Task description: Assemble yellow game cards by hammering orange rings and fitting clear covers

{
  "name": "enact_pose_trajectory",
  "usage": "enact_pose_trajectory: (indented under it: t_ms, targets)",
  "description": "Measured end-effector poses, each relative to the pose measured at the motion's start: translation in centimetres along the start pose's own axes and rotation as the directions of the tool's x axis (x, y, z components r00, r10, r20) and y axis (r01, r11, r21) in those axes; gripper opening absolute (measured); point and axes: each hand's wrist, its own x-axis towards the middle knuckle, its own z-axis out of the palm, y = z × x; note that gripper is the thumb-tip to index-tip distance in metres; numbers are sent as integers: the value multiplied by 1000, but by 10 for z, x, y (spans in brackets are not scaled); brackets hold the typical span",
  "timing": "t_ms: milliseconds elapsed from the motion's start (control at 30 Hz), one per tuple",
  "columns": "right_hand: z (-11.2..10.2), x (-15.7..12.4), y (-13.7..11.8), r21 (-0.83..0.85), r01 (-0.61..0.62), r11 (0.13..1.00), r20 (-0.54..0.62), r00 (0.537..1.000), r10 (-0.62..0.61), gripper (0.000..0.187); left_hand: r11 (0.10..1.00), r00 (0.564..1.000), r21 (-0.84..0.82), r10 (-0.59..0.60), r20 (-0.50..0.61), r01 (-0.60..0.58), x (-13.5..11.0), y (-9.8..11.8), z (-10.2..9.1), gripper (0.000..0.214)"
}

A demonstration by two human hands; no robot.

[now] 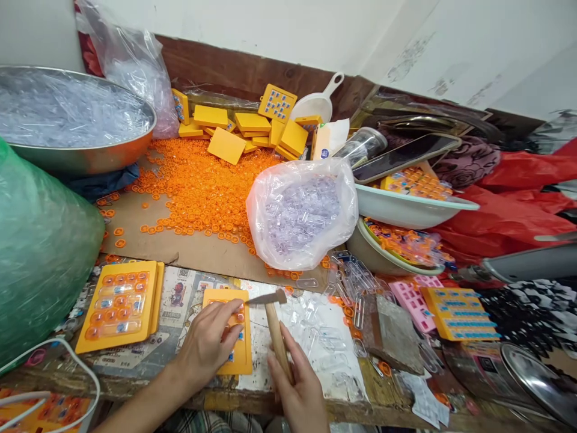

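My right hand (295, 385) is wrapped round the wooden handle of a small hammer (277, 337), its metal head up by the right edge of a yellow plastic panel (243, 355). Over that panel lies my left hand (210, 337), index finger stretched toward the upper rows and thumb apart from it. Orange rings and small blue pieces show in the panel where the hand leaves it uncovered. To the left, a stack of yellow panels (119, 307) has orange rings and clear covers fitted on the top one.
Loose orange rings (198, 180) cover the cardboard behind. A white bag (302, 210) holds clear pieces. Yellow panels (228, 145) lie piled at the back. A metal basin (148, 129) and green bag (45, 252) stand left; bowls (406, 207) and a stone block (394, 331) lie right.
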Motion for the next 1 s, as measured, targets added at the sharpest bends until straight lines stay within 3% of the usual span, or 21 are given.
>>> enact_pose_trajectory:
  t_ms: [133, 233, 367, 500, 567, 633, 733, 900, 1000]
  targets:
    - [-2, 31, 2, -97, 40, 994, -6, 999, -41, 42, 1000, 994, 24, -11, -109, 14, -13, -6, -13, 27]
    - [-8, 50, 1, -191, 78, 978, -38, 996, -86, 37, 989, 981, 69, -123, -149, 134, -24, -16, -28, 27]
    - [-20, 76, 7, -306, 123, 944, -39, 989, -141, 33, 961, 955, 50, -263, -134, 271, -34, -27, -38, 29]
    - [-27, 99, 19, -329, 177, 928, 24, 984, -179, 19, 962, 958, 22, -268, -103, 272, -37, -25, -35, 28]
    - [-31, 103, 21, -306, 195, 932, 32, 980, -195, 15, 967, 960, 16, -249, -126, 253, -36, -21, -32, 28]
    - [-35, 99, 15, -252, 213, 944, 31, 977, -212, 24, 975, 960, 15, -216, -177, 222, -33, -17, -31, 27]
    - [-33, 85, -10, -98, 266, 959, 83, 962, -259, 35, 986, 961, 21, -157, -228, 166, -27, -12, -31, 29]
    - [1, 66, -61, 150, 291, 945, 226, 920, -319, 22, 975, 951, -28, -221, -214, 221, -23, -11, -31, 31]
    - [22, 65, -72, 180, 269, 946, 246, 919, -308, 16, 968, 951, -77, -249, -184, 239, -24, -14, -33, 26]
